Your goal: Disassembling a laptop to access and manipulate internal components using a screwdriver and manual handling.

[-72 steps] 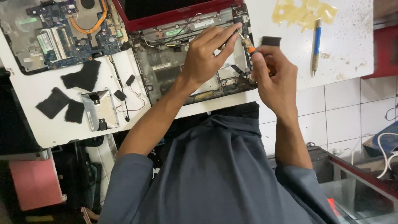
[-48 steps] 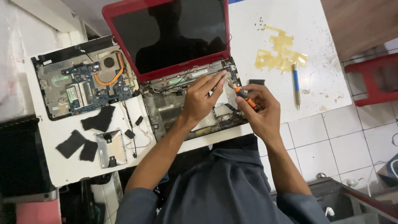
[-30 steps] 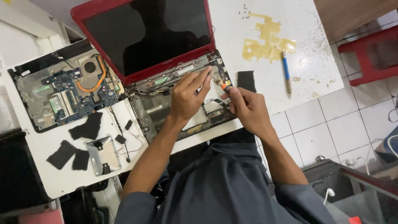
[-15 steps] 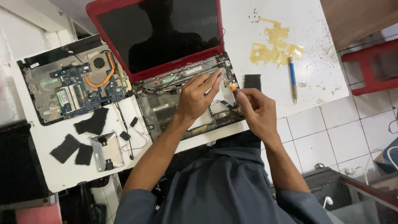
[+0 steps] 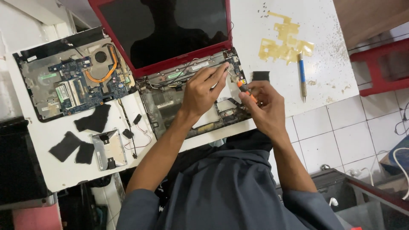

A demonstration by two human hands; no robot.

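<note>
While left hand (image 5: 203,91) lies flat, fingers extended, on laptop base (image 5: 170,108) | right hand (image 5: 264,106) grips orange screwdriver (image 5: 246,90)

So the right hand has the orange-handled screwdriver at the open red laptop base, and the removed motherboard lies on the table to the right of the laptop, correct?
Not quite. The head view shows the removed motherboard to the left of the red laptop, not the right. The rest holds: the right hand has the orange-handled screwdriver at the open base.
</note>
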